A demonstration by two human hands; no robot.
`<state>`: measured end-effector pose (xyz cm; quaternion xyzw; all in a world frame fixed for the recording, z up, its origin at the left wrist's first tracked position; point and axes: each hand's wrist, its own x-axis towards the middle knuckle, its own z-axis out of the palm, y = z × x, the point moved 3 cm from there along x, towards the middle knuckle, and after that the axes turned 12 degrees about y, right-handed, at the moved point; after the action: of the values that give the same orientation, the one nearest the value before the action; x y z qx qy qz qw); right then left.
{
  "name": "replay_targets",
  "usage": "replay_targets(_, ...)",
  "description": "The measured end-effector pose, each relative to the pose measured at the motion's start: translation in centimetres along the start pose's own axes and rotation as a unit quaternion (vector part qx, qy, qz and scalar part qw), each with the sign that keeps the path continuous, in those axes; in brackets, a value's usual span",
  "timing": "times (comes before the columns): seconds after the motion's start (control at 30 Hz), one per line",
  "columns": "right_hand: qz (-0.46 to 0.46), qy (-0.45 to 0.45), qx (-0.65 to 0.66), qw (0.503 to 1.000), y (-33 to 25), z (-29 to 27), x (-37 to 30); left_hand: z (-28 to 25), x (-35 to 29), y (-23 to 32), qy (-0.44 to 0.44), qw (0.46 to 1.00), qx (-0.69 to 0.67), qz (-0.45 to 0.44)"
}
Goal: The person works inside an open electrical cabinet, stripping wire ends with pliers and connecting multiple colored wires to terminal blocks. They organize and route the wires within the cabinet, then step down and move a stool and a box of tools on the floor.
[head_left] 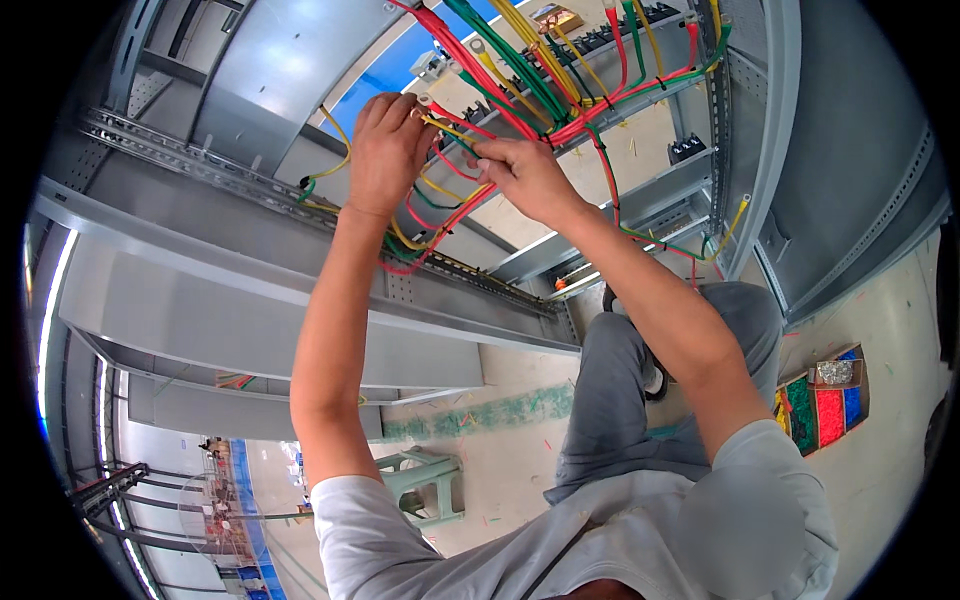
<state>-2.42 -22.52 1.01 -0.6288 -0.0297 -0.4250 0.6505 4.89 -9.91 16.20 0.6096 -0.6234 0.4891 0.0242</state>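
Inside a grey metal cabinet frame, bundles of red, green and yellow wires (520, 85) run between the rails. My left hand (385, 150) is closed with its fingertips at the end of a yellow wire (452, 131), where small ring-shaped metal lugs show. My right hand (530, 178) pinches farther along that wire, thumb and forefinger together. A green wire and a red wire (463, 116) pass close by the fingers. Below the hands, a looped bundle of wires (425, 243) hangs near a slotted rail. The exact grip of the left fingertips is partly hidden.
Cabinet rails (250, 187) and a front beam (230, 260) cross near my forearms. On the floor at right stands a divided box (838, 405) of coloured sleeves and metal parts. A green plastic stool (430, 482) stands behind on the left. Wire scraps litter the floor.
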Motion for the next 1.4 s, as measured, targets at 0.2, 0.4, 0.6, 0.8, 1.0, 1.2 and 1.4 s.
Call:
replay_targets(0.2,-0.068,0.019,0.023,0.997,0.6,0.0,0.1,2.5,-1.3,-0.8,-0.051,0.965,-0.163,-0.200)
replay_targets(0.4,-0.135,0.055,0.011,0.989,0.8,0.3,-0.1,4.2,-3.4,-1.6,-0.064,0.872,-0.348,-0.338)
replay_targets(0.6,-0.136,0.088,0.024,0.987,0.9,0.7,-0.4,5.4,-4.9,-2.5,-0.150,0.777,-0.419,-0.445)
replay_targets(0.8,-0.098,0.089,0.064,0.989,0.9,0.9,-0.5,5.1,-3.8,-2.9,-0.223,0.778,-0.409,-0.420)
replay_targets(1.0,-0.016,0.054,0.138,0.989,0.8,0.9,-0.5,4.8,-1.5,-2.8,-0.279,0.834,-0.379,-0.289)
replay_targets(1.2,0.038,0.017,0.113,0.993,1.4,1.0,-0.1,4.9,-1.5,-4.2,-0.374,0.809,-0.328,-0.313)
replay_targets(1.4,0.056,0.015,0.150,0.987,1.2,0.9,-0.3,1.7,-1.8,-3.3,-0.189,0.839,-0.405,-0.310)
